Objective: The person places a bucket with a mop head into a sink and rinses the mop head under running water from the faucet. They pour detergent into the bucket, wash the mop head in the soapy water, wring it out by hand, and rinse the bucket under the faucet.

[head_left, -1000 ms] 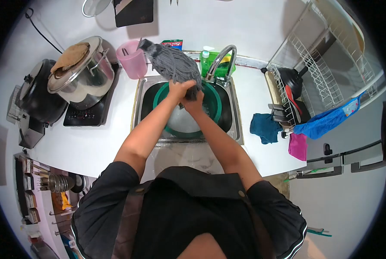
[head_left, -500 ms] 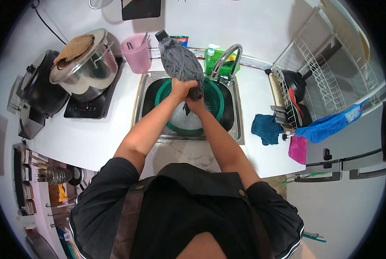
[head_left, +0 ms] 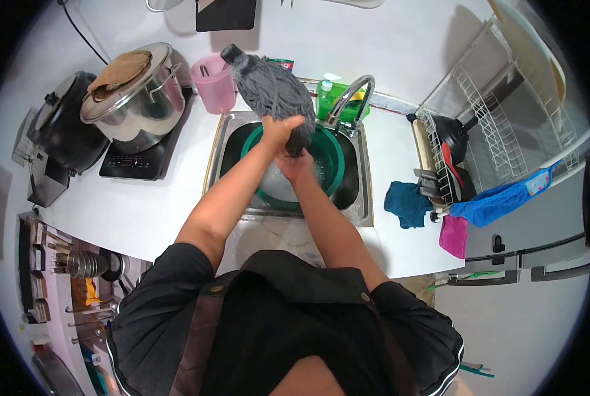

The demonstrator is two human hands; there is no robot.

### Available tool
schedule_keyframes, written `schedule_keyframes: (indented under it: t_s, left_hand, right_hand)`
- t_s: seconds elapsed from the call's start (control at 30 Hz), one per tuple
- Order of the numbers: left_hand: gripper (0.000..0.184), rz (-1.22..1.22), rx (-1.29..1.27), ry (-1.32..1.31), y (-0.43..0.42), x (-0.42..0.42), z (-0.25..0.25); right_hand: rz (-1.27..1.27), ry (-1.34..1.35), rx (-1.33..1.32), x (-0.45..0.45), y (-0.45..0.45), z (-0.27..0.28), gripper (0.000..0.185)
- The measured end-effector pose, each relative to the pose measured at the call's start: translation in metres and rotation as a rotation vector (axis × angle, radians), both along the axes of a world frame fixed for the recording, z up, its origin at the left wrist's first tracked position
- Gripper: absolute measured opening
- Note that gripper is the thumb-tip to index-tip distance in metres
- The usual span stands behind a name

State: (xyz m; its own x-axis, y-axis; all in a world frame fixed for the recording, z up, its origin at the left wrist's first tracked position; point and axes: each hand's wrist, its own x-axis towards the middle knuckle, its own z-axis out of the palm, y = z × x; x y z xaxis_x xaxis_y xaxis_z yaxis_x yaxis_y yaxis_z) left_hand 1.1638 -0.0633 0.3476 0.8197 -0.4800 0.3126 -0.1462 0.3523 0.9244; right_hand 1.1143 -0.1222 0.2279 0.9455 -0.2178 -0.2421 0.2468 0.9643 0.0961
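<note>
A grey mop head point(head_left: 274, 89) with a dark socket at its top end is held tilted over the sink point(head_left: 364, 208), its socket pointing up and to the left. My left hand point(head_left: 282, 131) is closed around the lower part of its strands, thumb pointing right. Just below, my right hand point(head_left: 296, 165) is closed at the strand ends, its fingers partly hidden. Under both hands a green basin point(head_left: 336, 162) stands in the sink with sudsy water point(head_left: 276, 185) in it.
A curved faucet point(head_left: 358, 92) rises behind the basin, beside a green caddy point(head_left: 341, 96) with a bottle. To the left stand a pink cup point(head_left: 214, 86) and a large pot point(head_left: 140, 99) on a black cooktop point(head_left: 131, 164). A wire dish rack point(head_left: 486, 125) and cloths point(head_left: 407, 203) are at right.
The mop head leans further left, its socket end lower to the left than before. My right hand has shifted slightly at the strand ends. The whole view has moved a little.
</note>
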Motion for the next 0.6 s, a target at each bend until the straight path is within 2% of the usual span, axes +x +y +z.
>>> schedule_keyframes:
  t_s: [0.03, 0.1, 0.13, 0.17, 0.23, 0.27, 0.3, 0.37, 0.4, 0.47, 0.5, 0.57, 0.6]
  left_hand:
    - [0.038, 0.004, 0.000, 0.000, 0.003, 0.000, -0.012]
    - [0.045, 0.295, 0.147, -0.505, 0.008, 0.003, -0.047]
    - [0.048, 0.221, 0.208, -0.472, 0.017, 0.001, -0.053]
    - [0.048, 0.214, 0.208, -0.474, 0.020, -0.001, -0.061]
    - [0.067, 0.125, 0.382, -0.433, 0.023, -0.001, -0.077]
    - [0.077, 0.180, 0.545, -0.730, 0.023, 0.004, -0.086]
    - [0.077, 0.174, 0.547, -0.727, 0.021, 0.004, -0.095]
    - [0.058, 0.265, 0.457, -0.587, 0.022, 0.002, -0.105]
    - [0.058, 0.266, 0.460, -0.585, 0.021, 0.001, -0.108]
    - [0.066, 0.313, 0.327, -0.426, 0.016, -0.003, -0.107]
    - [0.066, 0.318, 0.328, -0.424, 0.015, -0.004, -0.106]
    - [0.088, 0.289, 0.381, -0.340, 0.013, -0.006, -0.105]
    - [0.088, 0.289, 0.382, -0.339, 0.012, -0.007, -0.104]
  right_hand:
    - [0.004, 0.000, 0.000, 0.000, 0.001, 0.010, 0.044]
    - [-0.102, -0.051, -0.318, -0.009, 0.002, 0.051, 0.043]
    - [0.007, -0.084, -0.342, -0.013, 0.001, 0.060, 0.043]
    - [0.000, -0.084, -0.340, -0.013, 0.002, 0.057, 0.043]
    - [0.141, -0.012, -0.355, -0.011, 0.005, 0.052, 0.044]
    - [0.201, -0.032, -0.369, -0.013, 0.006, 0.049, 0.044]
    - [0.198, -0.027, -0.365, -0.013, 0.008, 0.047, 0.044]
    - [0.115, 0.032, -0.331, -0.012, 0.013, 0.043, 0.044]
    - [0.118, 0.034, -0.330, -0.011, 0.014, 0.042, 0.044]
    - [0.029, 0.170, -0.288, -0.010, 0.018, 0.052, 0.045]
    - [0.005, 0.206, -0.280, -0.011, 0.020, 0.057, 0.045]
    - [-0.003, 0.233, -0.279, -0.011, 0.021, 0.060, 0.045]
    - [-0.001, 0.226, -0.282, -0.012, 0.021, 0.062, 0.045]
